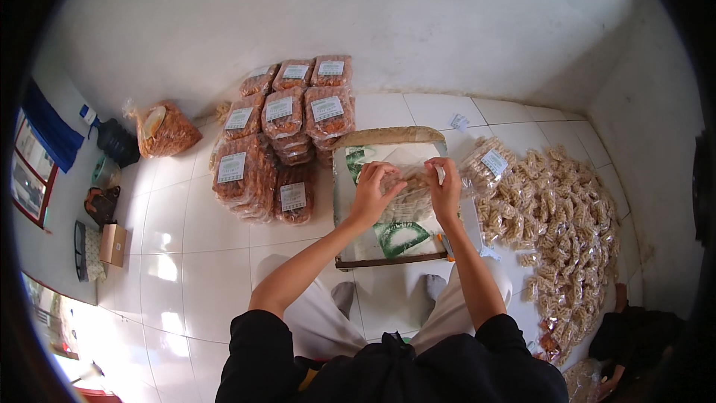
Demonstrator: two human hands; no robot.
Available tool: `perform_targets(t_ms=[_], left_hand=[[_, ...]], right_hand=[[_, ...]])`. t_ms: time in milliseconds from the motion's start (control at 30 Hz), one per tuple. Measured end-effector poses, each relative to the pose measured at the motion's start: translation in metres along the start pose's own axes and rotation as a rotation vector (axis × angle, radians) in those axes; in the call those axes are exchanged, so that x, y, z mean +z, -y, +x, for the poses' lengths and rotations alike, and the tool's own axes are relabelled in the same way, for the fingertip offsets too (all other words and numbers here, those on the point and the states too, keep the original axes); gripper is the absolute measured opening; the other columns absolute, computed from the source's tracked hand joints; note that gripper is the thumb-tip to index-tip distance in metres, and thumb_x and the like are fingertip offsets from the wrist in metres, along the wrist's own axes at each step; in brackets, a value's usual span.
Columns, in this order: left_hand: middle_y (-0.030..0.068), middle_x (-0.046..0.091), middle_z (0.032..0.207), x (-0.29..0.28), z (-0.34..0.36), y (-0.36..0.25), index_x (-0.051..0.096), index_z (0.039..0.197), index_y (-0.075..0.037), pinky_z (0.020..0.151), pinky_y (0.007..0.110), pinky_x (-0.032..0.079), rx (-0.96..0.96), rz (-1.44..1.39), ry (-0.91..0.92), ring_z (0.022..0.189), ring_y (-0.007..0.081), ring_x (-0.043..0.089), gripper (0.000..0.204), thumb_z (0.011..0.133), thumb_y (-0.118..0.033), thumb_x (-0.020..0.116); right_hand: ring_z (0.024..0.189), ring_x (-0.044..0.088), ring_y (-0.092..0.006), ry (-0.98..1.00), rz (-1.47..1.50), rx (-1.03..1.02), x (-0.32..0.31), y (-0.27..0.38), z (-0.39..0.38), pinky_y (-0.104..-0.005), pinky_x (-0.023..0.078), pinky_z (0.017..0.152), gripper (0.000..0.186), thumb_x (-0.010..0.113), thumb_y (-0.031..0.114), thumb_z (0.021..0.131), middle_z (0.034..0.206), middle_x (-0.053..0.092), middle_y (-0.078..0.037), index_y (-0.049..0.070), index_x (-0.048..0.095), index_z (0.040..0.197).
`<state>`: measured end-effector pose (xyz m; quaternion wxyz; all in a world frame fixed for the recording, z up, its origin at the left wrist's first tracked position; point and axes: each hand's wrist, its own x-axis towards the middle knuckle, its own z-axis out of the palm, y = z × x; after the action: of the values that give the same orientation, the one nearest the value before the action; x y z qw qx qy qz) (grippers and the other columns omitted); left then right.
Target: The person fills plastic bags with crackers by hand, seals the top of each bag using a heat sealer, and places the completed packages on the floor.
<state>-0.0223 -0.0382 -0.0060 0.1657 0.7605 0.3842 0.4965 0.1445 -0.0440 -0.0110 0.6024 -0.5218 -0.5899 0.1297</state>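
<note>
Over a low wooden-edged table (pixel 388 136), both hands are at the top of a clear plastic bag (pixel 410 203) holding pale, beige twisted snacks. My left hand (pixel 375 192) has its fingers curled at the bag's left side, with the thumb toward its middle. My right hand (pixel 445 188) pinches the bag's upper right edge between thumb and fingers. Just right of that hand, a filled clear pack (pixel 488 164) with a white label leans by the snack heap. Green and white printed sheeting (pixel 403 240) lies beneath the bag.
Labelled packs of reddish-brown snacks (pixel 282 110) are stacked at the left, near a large filled bag (pixel 168 130). A big heap of small beige snack packets (pixel 559 216) spreads over the right floor. Another person (pixel 634 339) sits at the lower right. A small cardboard box (pixel 113 245) stands far left.
</note>
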Motion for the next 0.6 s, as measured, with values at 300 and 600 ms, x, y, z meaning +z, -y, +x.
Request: perform_targets(t_ms=[300,600], left_hand=[[0.0061,0.058,0.086,0.021,0.007,-0.011,0.059,0.083,-0.003,0.062,0.029,0.050,-0.068,-0.184,-0.119,0.075,0.0194,0.061,0.009,0.082,-0.011,0.063],[0.0082,0.052,0.087,0.024,0.008,-0.004,0.048,0.089,-0.002,0.061,0.027,0.050,-0.063,-0.248,-0.198,0.077,0.0174,0.061,0.021,0.080,-0.009,0.065]], right_hand=[[0.082,0.057,-0.0224,0.073,0.054,-0.015,-0.001,0.008,-0.004,-0.0299,0.044,0.071,0.008,0.056,0.007,0.087,0.089,0.057,-0.010,0.001,0.055,0.092],[0.092,0.054,-0.0205,0.237,0.102,-0.017,-0.012,0.017,0.003,-0.0312,0.044,0.080,0.030,0.067,0.013,0.079,0.097,0.058,-0.007,0.005,0.056,0.106]])
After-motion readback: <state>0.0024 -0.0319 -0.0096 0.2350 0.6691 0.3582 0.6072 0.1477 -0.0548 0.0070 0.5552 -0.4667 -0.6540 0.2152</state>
